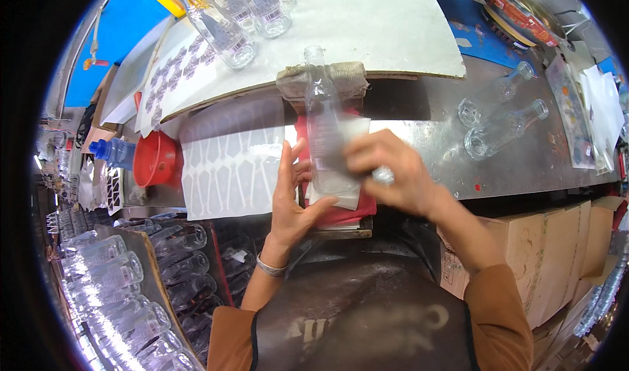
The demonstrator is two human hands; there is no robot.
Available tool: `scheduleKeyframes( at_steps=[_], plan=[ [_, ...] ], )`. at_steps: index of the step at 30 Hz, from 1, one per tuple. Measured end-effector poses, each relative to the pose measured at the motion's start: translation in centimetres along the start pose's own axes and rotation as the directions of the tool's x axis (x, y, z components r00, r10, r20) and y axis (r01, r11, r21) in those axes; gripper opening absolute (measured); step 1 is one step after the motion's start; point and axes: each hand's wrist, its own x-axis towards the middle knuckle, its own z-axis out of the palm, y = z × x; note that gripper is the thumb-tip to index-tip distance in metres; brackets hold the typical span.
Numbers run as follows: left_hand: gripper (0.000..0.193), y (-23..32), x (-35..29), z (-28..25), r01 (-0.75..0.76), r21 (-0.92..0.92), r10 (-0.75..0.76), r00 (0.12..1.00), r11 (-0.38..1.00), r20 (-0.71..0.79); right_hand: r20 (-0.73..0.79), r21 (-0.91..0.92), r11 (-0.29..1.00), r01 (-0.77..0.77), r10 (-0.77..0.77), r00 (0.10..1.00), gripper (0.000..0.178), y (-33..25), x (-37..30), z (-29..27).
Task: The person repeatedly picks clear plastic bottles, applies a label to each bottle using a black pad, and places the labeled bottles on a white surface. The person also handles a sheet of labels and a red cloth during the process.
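Observation:
A clear glass bottle (pixel 322 102) lies in front of me, its neck resting on a rolled cloth (pixel 288 83) and its base toward me. My left hand (pixel 293 197) grips the bottle's lower left side, with fingers along the glass and thumb near the base. Over the bottle's right side is my right hand (pixel 393 168), its fingers closed and smeared by motion. A dark, blurred thing shows under those fingers; its kind cannot be made out. White paper (pixel 347 199) and a red cloth (pixel 363 208) lie beneath the bottle.
Several bottles (pixel 272 24) stand on the white board (pixel 380 24) beside a printed label sheet (pixel 177 76). A backing sheet (pixel 229 161) and red bucket (pixel 156 161) are at left. Two bottles (pixel 488 135) lie at right. Bottle racks (pixel 124 273) and cardboard boxes (pixel 537 253) flank me.

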Motion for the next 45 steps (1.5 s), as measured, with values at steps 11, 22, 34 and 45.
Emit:
scheduleKeyframes(
  at_steps=[11,22,34,45],
  plan=[
    [0.108,1.7,-0.2,-0.1,-0.008,0.166,0.009,1.0,0.986,-0.003,0.166,-0.384,0.913,0.14,-0.081,0.983,0.029,-1.2,7.8,-1.7],
    [0.064,1.4,6.4,-1.8,0.369,-0.382,-0.381,0.923,0.847,0.048,0.388,-0.051,0.998,0.037,-0.014,0.921,0.02,-6.6,3.2,0.4],
    [0.087,5.6,2.7,0.5,0.091,-0.07,-0.082,0.988,0.993,0.127,0.112,-0.058,0.935,-0.349,0.353,0.929,0.034,-6.8,9.4,-3.4],
    [0.076,2.8,2.6,-2.8,0.142,-0.192,-0.147,0.989,0.971,-0.011,-0.24,-0.543,0.832,-0.116,-0.021,0.971,0.037,-3.1,28.4,-9.8]
  ],
)
